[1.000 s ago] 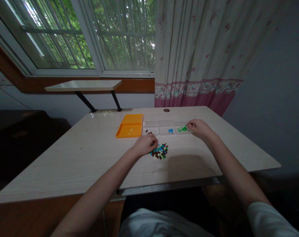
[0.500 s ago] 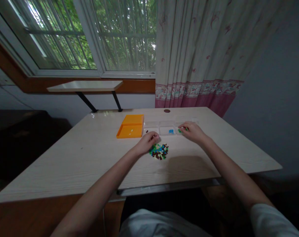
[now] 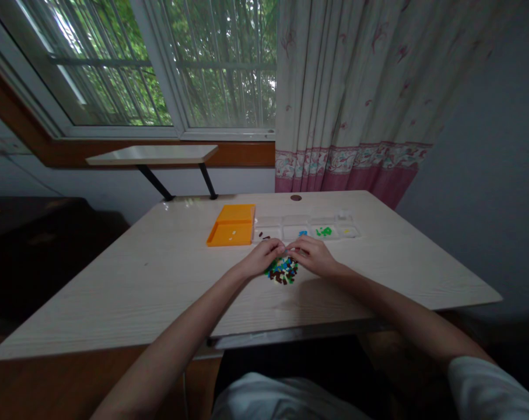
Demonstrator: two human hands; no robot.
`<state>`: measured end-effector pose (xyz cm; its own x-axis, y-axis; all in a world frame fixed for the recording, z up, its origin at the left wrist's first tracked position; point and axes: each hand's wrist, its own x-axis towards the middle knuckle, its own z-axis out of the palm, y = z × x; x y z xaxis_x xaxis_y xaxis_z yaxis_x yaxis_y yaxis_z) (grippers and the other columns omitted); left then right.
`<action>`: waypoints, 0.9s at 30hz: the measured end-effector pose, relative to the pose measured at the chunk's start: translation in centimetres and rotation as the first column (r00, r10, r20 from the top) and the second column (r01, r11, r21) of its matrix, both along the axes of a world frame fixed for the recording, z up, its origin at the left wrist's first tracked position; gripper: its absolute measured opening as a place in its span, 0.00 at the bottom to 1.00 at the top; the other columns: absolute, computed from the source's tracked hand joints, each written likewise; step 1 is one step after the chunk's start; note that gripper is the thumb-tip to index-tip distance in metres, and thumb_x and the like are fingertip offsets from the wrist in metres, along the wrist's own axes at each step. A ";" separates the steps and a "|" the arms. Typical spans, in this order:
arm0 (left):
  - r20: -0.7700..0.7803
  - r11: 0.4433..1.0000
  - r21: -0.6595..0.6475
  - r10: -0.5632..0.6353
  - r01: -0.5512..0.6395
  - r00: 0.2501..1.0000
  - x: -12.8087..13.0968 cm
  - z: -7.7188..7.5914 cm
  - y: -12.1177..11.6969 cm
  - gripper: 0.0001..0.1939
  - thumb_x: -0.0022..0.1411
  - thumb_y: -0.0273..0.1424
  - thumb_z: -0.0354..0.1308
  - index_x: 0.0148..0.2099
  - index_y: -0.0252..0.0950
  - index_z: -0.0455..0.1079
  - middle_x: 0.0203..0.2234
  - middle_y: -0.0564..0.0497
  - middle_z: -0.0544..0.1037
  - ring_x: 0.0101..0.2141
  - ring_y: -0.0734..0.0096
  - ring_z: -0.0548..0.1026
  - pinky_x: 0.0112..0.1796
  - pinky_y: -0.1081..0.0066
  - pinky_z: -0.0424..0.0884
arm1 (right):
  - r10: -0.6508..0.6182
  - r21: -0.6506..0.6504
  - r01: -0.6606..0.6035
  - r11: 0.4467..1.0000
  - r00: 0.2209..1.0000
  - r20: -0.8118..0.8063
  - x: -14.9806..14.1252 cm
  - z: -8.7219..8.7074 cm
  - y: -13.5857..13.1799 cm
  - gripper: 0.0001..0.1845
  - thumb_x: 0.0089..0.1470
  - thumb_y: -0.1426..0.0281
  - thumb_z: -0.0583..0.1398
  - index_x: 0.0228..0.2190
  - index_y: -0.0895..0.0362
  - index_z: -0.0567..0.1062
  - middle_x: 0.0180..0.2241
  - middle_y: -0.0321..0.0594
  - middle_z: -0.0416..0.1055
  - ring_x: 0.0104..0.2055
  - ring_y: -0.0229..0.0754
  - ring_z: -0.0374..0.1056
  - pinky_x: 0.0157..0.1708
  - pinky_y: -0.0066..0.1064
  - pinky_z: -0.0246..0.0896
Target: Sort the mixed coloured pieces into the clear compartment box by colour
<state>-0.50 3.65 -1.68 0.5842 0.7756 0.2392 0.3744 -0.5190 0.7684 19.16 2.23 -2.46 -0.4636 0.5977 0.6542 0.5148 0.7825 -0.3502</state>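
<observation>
A pile of small brown, green, blue and cream pieces (image 3: 283, 272) lies on the table in front of me. My left hand (image 3: 265, 256) is at its upper left edge, fingers closed in a pinch. From the right, my right hand (image 3: 313, 254) meets it over the pile's far side, also pinched, the fingertips nearly touching. What sits between the fingers is too small to make out. Behind the hands stand open clear boxes in a row, holding brown pieces (image 3: 264, 237), blue pieces (image 3: 303, 233), green pieces (image 3: 324, 231) and a little yellow (image 3: 346, 231).
Left of the clear boxes, an open orange box (image 3: 220, 235) has a few white pieces in it. A raised shelf (image 3: 154, 154) on black legs stands at the table's (image 3: 137, 303) back left. The curtain (image 3: 347, 169) hangs behind the back edge.
My right hand has left the green pieces' box and come left and nearer, to the pile beside my left hand. My left hand has shifted slightly right. Another brown piece shows in its box.
</observation>
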 end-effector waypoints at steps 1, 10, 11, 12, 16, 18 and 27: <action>0.003 1.000 -0.001 -0.001 0.001 1.000 0.0 0.0 0.0 0.16 0.62 0.39 0.44 0.33 0.31 0.65 0.25 0.52 0.66 0.29 0.74 0.65 0.31 0.74 0.63 | -0.003 0.000 0.003 1.000 1.000 0.001 0.0 -0.1 0.0 0.09 0.55 0.65 0.56 0.34 0.55 0.75 0.28 0.39 0.70 0.30 0.36 0.66 0.31 0.26 0.61; -0.152 0.977 0.192 0.128 -0.098 0.980 -0.5 0.9 0.0 0.17 0.64 0.37 0.40 0.34 0.32 0.65 0.27 0.50 0.70 0.31 0.72 0.67 0.33 0.73 0.64 | -0.044 0.035 0.045 0.998 0.999 -0.023 0.5 0.3 0.5 0.09 0.56 0.67 0.55 0.33 0.56 0.74 0.30 0.40 0.71 0.31 0.36 0.66 0.32 0.27 0.61; -0.212 0.964 0.246 0.153 -0.099 0.965 -0.9 1.1 0.1 0.17 0.65 0.37 0.40 0.35 0.33 0.66 0.28 0.49 0.70 0.32 0.72 0.68 0.34 0.73 0.64 | -0.072 0.043 0.073 0.996 0.997 -0.042 0.9 0.4 0.7 0.09 0.56 0.66 0.55 0.33 0.56 0.74 0.30 0.40 0.71 0.31 0.37 0.66 0.33 0.27 0.61; -0.279 0.951 0.297 0.171 -0.084 0.945 -1.3 1.2 0.2 0.16 0.64 0.36 0.41 0.36 0.33 0.66 0.30 0.49 0.71 0.32 0.71 0.68 0.34 0.73 0.64 | -0.103 0.052 0.107 0.993 0.993 -0.064 1.2 0.5 0.9 0.09 0.56 0.66 0.55 0.33 0.56 0.74 0.30 0.40 0.71 0.32 0.37 0.66 0.33 0.28 0.61; -0.488 0.924 0.382 0.176 0.028 0.855 -2.9 1.5 0.6 0.13 0.63 0.35 0.44 0.38 0.36 0.68 0.35 0.47 0.71 0.36 0.69 0.70 0.35 0.73 0.65 | -0.195 0.078 0.206 0.975 0.973 -0.125 2.7 0.6 1.9 0.09 0.56 0.66 0.55 0.32 0.55 0.74 0.29 0.41 0.71 0.31 0.38 0.66 0.33 0.29 0.62; -0.523 0.922 0.383 0.167 0.055 0.836 -3.2 1.4 0.7 0.13 0.63 0.33 0.44 0.39 0.37 0.69 0.37 0.47 0.71 0.37 0.69 0.70 0.36 0.73 0.65 | -0.214 0.084 0.227 0.970 0.967 -0.141 3.2 0.4 2.3 0.09 0.56 0.66 0.55 0.32 0.55 0.74 0.29 0.41 0.71 0.32 0.39 0.66 0.33 0.30 0.62; -0.548 0.932 0.348 0.111 0.105 0.829 -2.7 1.0 0.6 0.14 0.62 0.28 0.45 0.44 0.40 0.70 0.39 0.49 0.72 0.40 0.69 0.71 0.38 0.74 0.66 | -0.223 0.059 0.230 0.971 0.969 -0.105 3.4 0.3 2.5 0.09 0.56 0.66 0.55 0.32 0.55 0.75 0.31 0.40 0.71 0.33 0.39 0.67 0.35 0.30 0.62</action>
<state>-3.24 4.22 -0.71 0.6972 0.7047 0.1319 0.6778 -0.7078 0.1990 22.52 4.77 -2.14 -0.2537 0.6310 0.7331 0.6475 0.6738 -0.3559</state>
